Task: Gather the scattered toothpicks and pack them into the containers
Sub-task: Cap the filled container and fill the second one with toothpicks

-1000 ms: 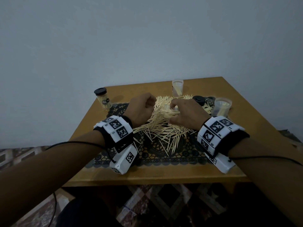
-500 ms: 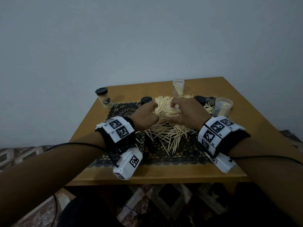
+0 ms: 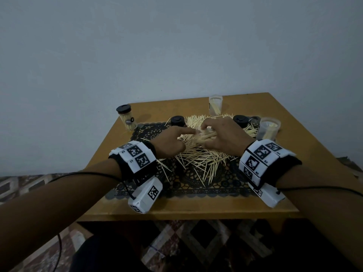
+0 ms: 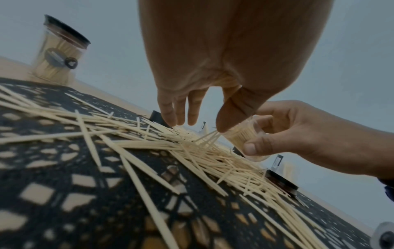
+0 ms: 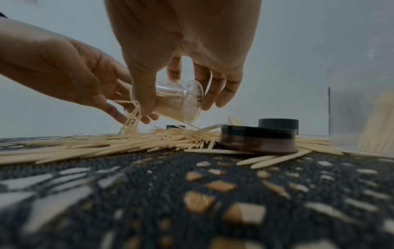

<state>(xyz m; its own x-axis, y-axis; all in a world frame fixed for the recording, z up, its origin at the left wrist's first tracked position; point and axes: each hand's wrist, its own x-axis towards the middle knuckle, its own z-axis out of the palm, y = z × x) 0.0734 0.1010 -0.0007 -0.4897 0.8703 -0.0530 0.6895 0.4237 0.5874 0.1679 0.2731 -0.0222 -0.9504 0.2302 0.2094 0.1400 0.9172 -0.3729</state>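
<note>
Plainly, the toothpicks (image 3: 198, 156) are feather-light, stiff, pointed wooden slivers strewn across the black lace mat (image 3: 176, 185) on the smooth yellow-brown table (image 3: 306, 154), apt to roll and slip singly, so I judge them best pinched at mid-length as an aligned bundle. At far left a filled jar (image 3: 127, 119) stands capped in black, and the left hand (image 4: 213, 59), fingers curled down with thumb against a small sheaf of sticks, feeds them toward the mouth of a tilted container. That clear plastic container (image 5: 170, 102), rigid, slick and already well packed, is gripped around its wall by the right hand (image 5: 183, 50) above the pile, while two more open containers (image 3: 268, 128) stand near the table's far right.
</note>
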